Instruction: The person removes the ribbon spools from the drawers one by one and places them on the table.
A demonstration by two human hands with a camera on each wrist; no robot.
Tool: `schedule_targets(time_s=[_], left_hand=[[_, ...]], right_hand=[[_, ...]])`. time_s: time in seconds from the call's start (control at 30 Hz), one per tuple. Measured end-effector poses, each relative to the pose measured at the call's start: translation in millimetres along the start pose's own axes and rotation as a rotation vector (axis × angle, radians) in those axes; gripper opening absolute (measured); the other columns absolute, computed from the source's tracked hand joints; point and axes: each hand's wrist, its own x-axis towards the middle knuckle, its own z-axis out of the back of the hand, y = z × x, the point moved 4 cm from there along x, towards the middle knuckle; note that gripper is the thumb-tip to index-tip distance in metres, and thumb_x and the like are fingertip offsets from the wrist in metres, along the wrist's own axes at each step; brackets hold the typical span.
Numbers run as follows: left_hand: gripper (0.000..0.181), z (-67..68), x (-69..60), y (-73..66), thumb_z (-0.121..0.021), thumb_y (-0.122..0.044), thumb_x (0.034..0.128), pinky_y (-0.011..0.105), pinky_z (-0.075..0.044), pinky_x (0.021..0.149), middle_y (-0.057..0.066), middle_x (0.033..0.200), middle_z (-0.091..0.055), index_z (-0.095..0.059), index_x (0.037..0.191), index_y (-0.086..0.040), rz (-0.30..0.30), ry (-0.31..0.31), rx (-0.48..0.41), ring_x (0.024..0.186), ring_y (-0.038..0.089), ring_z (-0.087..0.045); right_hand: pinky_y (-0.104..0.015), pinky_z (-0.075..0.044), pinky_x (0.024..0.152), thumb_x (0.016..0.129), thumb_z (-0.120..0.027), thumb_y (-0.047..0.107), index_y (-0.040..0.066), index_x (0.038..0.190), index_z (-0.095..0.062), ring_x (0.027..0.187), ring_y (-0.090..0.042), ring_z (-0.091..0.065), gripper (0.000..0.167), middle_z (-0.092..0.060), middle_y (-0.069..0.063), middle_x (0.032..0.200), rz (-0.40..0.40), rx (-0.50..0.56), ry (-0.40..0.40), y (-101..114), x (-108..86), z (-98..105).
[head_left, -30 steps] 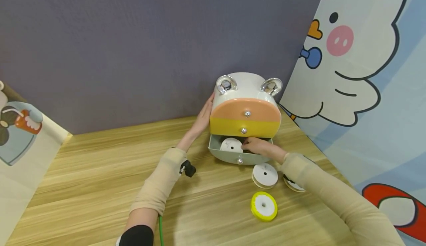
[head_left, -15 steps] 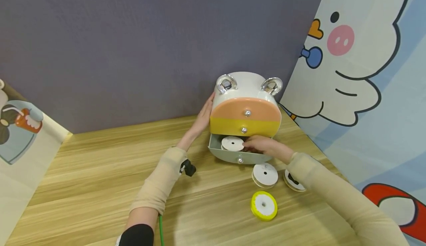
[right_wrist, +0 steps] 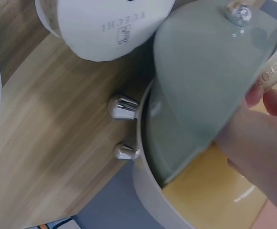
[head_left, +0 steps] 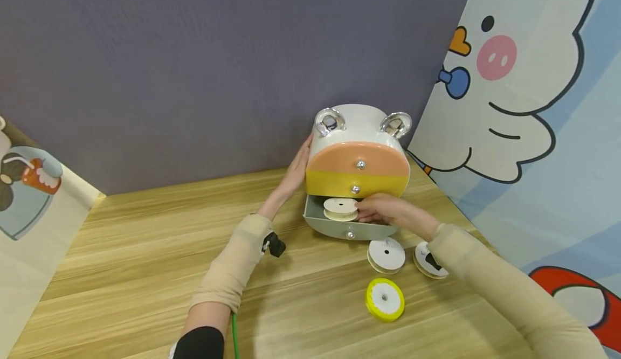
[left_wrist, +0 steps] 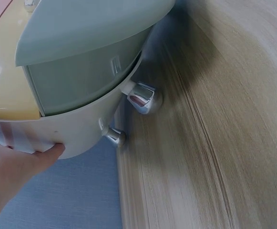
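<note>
A small rounded cabinet (head_left: 360, 119) with silver ear-like rings stands against the dark wall. Its grey-green bottom drawer (head_left: 322, 225) is pulled out. My left hand (head_left: 294, 174) rests along the cabinet's left side; in the left wrist view its thumb (left_wrist: 52, 153) lies on the white shell. Over the drawer, my right hand (head_left: 388, 211) pinches the right edge of a white-sided ribbon spool (head_left: 340, 212). In the right wrist view the cream ribbon (right_wrist: 274, 70) on that spool carries raised lettering, and the drawer front partly hides it.
In front of the drawer lie a white ribbon spool (head_left: 386, 255) and a yellow ribbon spool (head_left: 385, 299). Another white spool (head_left: 427, 261) is partly behind the right wrist's camera. A cartoon-printed wall (head_left: 524, 132) borders the wooden table on the right.
The right hand has lifted the held spool slightly and levelled it, so its ribbon edge shows. The right forearm has shifted right, uncovering more of the far-right spool. The left hand stays put.
</note>
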Motion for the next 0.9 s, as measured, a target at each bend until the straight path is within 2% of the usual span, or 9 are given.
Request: schedule_targets(time_s=[0.13, 0.27, 0.37, 0.53, 0.63, 0.7, 0.8, 0.9], left_hand=[[0.052, -0.1, 0.2, -2.3, -0.019, -0.028, 0.1108, 0.045, -0.008, 0.129, 0.002, 0.169, -0.009, -0.012, 0.161, -0.017, 0.003, -0.003, -0.007, 0.157, 0.022, -0.007], [0.052, 0.0, -0.2, -2.8, -0.020, -0.028, 0.1108, 0.045, -0.008, 0.129, 0.003, 0.169, -0.009, -0.012, 0.161, -0.016, 0.001, -0.006, -0.007, 0.157, 0.022, -0.007], [0.052, -0.6, -0.3, -2.3, -0.020, -0.028, 0.1108, 0.044, -0.008, 0.129, 0.003, 0.169, -0.009, -0.012, 0.161, -0.016, -0.001, -0.004, -0.005, 0.157, 0.022, -0.007], [0.052, -1.0, -0.5, -0.8, -0.020, -0.028, 0.1108, 0.043, -0.007, 0.129, 0.003, 0.169, -0.009, -0.012, 0.161, -0.016, 0.001, 0.000, -0.003, 0.157, 0.021, -0.006], [0.052, -0.7, 0.1, 0.2, -0.019, -0.027, 0.1108, 0.044, -0.007, 0.129, 0.003, 0.169, -0.009, -0.012, 0.161, -0.015, -0.008, -0.003, -0.005, 0.157, 0.022, -0.007], [0.052, -0.4, 0.7, 0.7, -0.019, -0.026, 0.1108, 0.044, -0.008, 0.129, 0.004, 0.169, -0.009, -0.012, 0.161, -0.014, -0.018, -0.004, -0.006, 0.157, 0.022, -0.007], [0.052, -0.3, 1.8, 1.3, -0.018, -0.025, 0.1108, 0.041, -0.008, 0.129, 0.005, 0.169, -0.010, -0.012, 0.161, -0.013, -0.031, -0.004, -0.001, 0.157, 0.022, -0.008], [0.052, -0.5, 2.1, 1.2, -0.019, -0.026, 0.1108, 0.040, -0.007, 0.129, 0.004, 0.169, -0.009, -0.011, 0.161, -0.014, -0.029, 0.000, 0.000, 0.157, 0.021, -0.007]], right_hand=[[-0.015, -0.055, 0.075, 0.102, -0.049, 0.015, -0.004, 0.113, -0.054, 0.075, -0.001, -0.066, 0.023, -0.070, 0.010, 0.082, 0.013, -0.031, 0.010, 6, -9.9, 0], [-0.016, -0.054, 0.076, 0.103, -0.045, 0.015, -0.011, 0.140, -0.037, 0.079, -0.003, -0.063, 0.046, -0.065, 0.005, 0.091, 0.028, -0.087, 0.013, 8, -15.8, 1], [-0.017, -0.053, 0.079, 0.105, -0.041, 0.013, -0.008, 0.150, -0.029, 0.082, -0.004, -0.061, 0.052, -0.063, -0.001, 0.102, 0.050, -0.135, 0.031, 7, -17.3, 1], [-0.018, -0.052, 0.087, 0.106, -0.039, 0.012, -0.008, 0.148, -0.035, 0.090, -0.004, -0.060, 0.047, -0.060, -0.010, 0.122, 0.112, -0.206, 0.065, 6, -16.8, -2], [-0.022, -0.051, 0.091, 0.107, -0.038, 0.021, -0.008, 0.141, -0.041, 0.096, -0.008, -0.058, 0.045, -0.059, -0.011, 0.119, 0.122, -0.254, 0.054, 6, -17.1, -2], [-0.024, -0.048, 0.092, 0.107, -0.041, 0.032, -0.004, 0.138, -0.046, 0.100, -0.012, -0.057, 0.048, -0.059, -0.009, 0.117, 0.108, -0.314, 0.029, 6, -17.7, -3], [-0.026, -0.044, 0.089, 0.100, -0.053, 0.048, 0.004, 0.132, -0.053, 0.102, -0.017, -0.053, 0.055, -0.059, -0.006, 0.115, 0.092, -0.432, -0.021, 6, -18.5, -5], [-0.027, -0.041, 0.081, 0.090, -0.065, 0.055, 0.008, 0.124, -0.058, 0.096, -0.018, -0.050, 0.059, -0.058, -0.005, 0.104, 0.132, -0.533, -0.072, 9, -18.3, -9]])
